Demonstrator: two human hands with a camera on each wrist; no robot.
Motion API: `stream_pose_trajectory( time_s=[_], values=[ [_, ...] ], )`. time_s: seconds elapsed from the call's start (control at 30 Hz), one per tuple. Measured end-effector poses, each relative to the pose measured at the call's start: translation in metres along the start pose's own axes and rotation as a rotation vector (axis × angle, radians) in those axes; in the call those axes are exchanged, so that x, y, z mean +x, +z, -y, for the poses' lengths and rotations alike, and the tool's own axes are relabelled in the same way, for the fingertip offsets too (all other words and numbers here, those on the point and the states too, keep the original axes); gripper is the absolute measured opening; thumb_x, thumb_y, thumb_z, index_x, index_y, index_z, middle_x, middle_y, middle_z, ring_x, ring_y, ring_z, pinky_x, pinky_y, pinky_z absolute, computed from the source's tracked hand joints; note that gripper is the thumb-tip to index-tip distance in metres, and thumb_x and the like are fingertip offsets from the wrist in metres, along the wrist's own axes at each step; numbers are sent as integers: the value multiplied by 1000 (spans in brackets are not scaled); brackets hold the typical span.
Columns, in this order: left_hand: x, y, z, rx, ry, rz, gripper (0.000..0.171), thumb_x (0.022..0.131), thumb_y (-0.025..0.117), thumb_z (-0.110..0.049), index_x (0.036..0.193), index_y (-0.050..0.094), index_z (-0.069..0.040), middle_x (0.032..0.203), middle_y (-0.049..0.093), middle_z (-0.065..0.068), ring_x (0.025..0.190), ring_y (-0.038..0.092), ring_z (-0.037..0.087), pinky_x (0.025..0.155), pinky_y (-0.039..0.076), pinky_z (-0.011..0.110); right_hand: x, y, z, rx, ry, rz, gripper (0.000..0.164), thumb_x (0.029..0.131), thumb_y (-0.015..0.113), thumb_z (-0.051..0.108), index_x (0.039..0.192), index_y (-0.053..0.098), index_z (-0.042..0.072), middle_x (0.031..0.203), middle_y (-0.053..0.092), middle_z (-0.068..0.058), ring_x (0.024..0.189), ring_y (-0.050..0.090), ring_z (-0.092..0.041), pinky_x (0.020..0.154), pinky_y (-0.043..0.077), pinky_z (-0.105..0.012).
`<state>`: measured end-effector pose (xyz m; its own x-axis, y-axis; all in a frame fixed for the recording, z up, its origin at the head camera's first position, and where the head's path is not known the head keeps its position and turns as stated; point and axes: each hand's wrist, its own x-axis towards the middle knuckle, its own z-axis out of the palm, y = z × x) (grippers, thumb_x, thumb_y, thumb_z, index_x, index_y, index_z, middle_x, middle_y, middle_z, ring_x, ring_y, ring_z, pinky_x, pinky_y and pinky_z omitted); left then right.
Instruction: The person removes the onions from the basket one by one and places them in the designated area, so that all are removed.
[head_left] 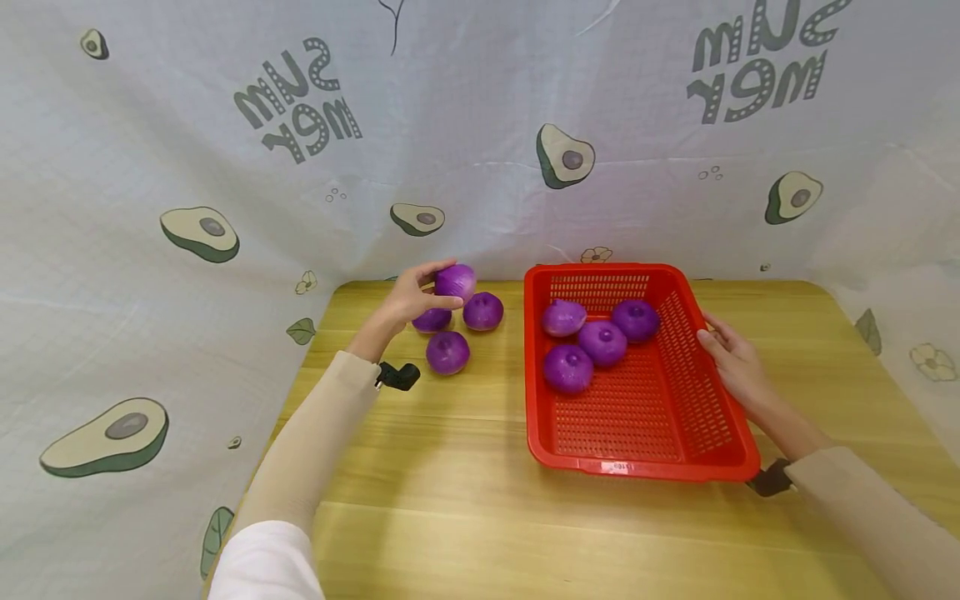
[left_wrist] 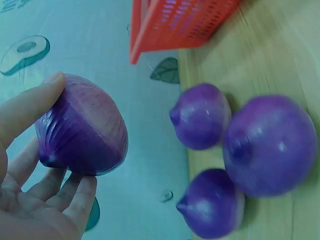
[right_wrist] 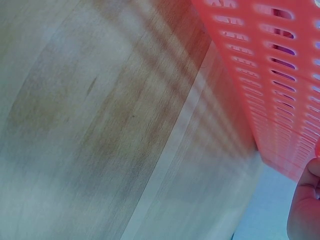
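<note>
My left hand [head_left: 410,298] holds a purple onion [left_wrist: 87,127] between thumb and fingers, raised above the table left of the basket. Below it on the table sit three more purple onions, one in front [head_left: 447,353], one to the right [head_left: 483,312] and one partly hidden behind the hand [head_left: 432,320]. My right hand [head_left: 735,358] grips the right rim of a red plastic basket [head_left: 645,467], thumb on the rim. Inside the basket's left and back part lie several purple onions [head_left: 602,342]. In the right wrist view the slotted basket wall [right_wrist: 280,85] rises beside the thumb.
The wooden table [head_left: 420,500] reaches back to a white hanging cloth [head_left: 465,100] printed with avocados and lettering. The cloth also runs along the left and right sides of the table. Dark wrist straps [head_left: 399,377] sit on both forearms.
</note>
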<state>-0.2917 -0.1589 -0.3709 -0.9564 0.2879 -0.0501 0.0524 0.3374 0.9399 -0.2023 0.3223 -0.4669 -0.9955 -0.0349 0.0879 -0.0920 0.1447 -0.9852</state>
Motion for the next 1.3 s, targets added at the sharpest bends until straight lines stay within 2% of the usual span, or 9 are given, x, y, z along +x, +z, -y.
stream_pose_trajectory(
  time_s=[0.17,0.37,0.63,0.7,0.97,1.3],
  values=[
    [-8,-13,14,4,-34,-26,71,86,77,0,149,46,-7,152,42,17,138,41,34,110,40,44,0,2,0,37,-16,-4,62,107,47,18,156,17,-5,93,59,8,79,64,-1,64,55,-17],
    [-15,-24,39,32,-113,-72,72,85,78,0,149,46,-7,152,42,19,139,41,34,110,39,45,-1,3,2,65,7,16,64,107,46,20,157,13,-2,96,60,7,82,64,-2,65,55,-18],
    [-23,-31,68,44,-151,-110,72,84,78,2,149,46,-5,150,43,23,138,39,38,111,37,47,-1,4,4,-21,15,14,63,107,45,22,158,14,0,97,58,9,82,63,-1,65,55,-18],
    [-25,-33,74,47,-158,-114,72,85,77,2,149,45,-3,150,42,24,138,39,38,111,37,46,-1,4,4,-3,14,19,63,108,45,21,158,13,0,98,59,9,82,64,-2,65,55,-18],
    [-33,-37,89,53,-173,-132,73,84,77,4,149,42,1,149,42,25,138,39,39,113,34,46,0,3,1,116,4,14,65,106,47,19,157,13,-3,97,60,7,82,65,-3,66,55,-17],
    [-37,-43,107,92,-199,-140,74,83,78,3,148,43,2,149,41,27,138,38,40,114,33,47,0,1,0,66,9,1,64,107,47,20,158,14,-1,98,61,9,82,64,-1,66,55,-16]
  ],
)
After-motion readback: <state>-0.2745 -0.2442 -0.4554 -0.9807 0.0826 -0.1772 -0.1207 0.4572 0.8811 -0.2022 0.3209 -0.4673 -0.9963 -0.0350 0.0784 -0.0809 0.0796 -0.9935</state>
